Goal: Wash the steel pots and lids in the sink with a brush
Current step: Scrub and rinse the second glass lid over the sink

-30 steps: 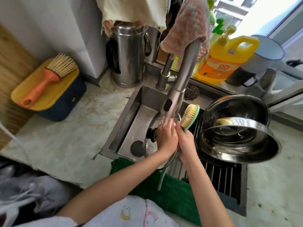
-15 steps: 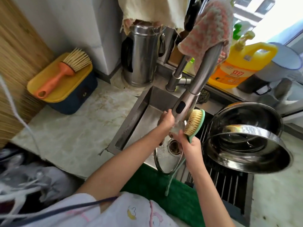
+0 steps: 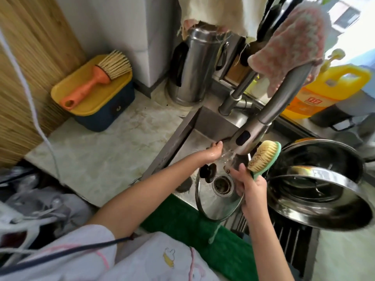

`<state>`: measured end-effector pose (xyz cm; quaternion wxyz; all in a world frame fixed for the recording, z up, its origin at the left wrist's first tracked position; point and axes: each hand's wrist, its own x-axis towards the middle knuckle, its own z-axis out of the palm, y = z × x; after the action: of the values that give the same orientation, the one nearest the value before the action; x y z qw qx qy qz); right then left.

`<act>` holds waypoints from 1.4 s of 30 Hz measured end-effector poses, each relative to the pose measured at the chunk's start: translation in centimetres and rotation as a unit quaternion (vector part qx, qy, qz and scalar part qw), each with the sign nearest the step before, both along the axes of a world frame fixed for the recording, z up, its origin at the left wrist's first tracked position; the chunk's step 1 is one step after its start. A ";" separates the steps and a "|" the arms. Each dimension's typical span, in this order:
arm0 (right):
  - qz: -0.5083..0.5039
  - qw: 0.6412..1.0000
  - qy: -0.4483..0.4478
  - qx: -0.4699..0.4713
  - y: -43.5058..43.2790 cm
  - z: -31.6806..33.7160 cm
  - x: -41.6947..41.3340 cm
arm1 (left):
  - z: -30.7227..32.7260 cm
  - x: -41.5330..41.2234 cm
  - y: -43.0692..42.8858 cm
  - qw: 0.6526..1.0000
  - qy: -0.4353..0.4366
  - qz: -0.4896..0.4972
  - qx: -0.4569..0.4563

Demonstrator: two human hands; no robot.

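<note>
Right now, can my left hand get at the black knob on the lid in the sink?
Probably yes. The left hand is under the tap, just beside the knob, with nothing between them. The right hand, gripping the brush, is at the lid's opposite edge.

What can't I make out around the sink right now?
- Head view: the right hand covers the rim of the lid, so whether it holds the lid as well as the brush is unclear.
- Head view: the faucet head and running water hide the fingertips of the left hand.
- Head view: the pots at right are blurred; their number is uncertain.
</note>
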<state>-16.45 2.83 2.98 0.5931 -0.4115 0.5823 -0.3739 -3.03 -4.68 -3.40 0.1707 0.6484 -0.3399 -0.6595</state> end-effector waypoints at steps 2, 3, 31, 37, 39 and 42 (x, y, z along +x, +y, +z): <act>-0.045 0.998 -0.032 0.007 0.0 0.4 -0.6 | -0.1 1.5 0.8 0.995 0.016 -0.093 0.013; -0.067 0.996 -0.058 0.015 0.1 0.6 -0.9 | -1.0 2.3 1.3 0.993 0.036 -0.112 0.008; 0.015 0.993 0.099 -0.069 -2.2 0.5 0.3 | 7.9 0.4 6.1 0.924 0.300 0.235 0.043; 0.099 0.986 0.130 -0.044 -1.0 0.0 -0.6 | 5.0 2.1 5.6 0.897 0.358 0.198 0.170; 0.125 0.979 0.155 -0.050 -0.8 -0.4 -1.0 | 4.8 2.5 5.3 0.895 0.360 0.191 0.181; 0.165 0.972 0.162 -0.050 -0.4 -0.7 -1.1 | 4.6 3.3 4.6 0.897 0.359 0.165 0.199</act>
<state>-17.51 2.41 2.29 0.5232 -0.5859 0.5754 -0.2280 0.25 -0.07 1.21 0.2547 0.4344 -0.0048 -0.8639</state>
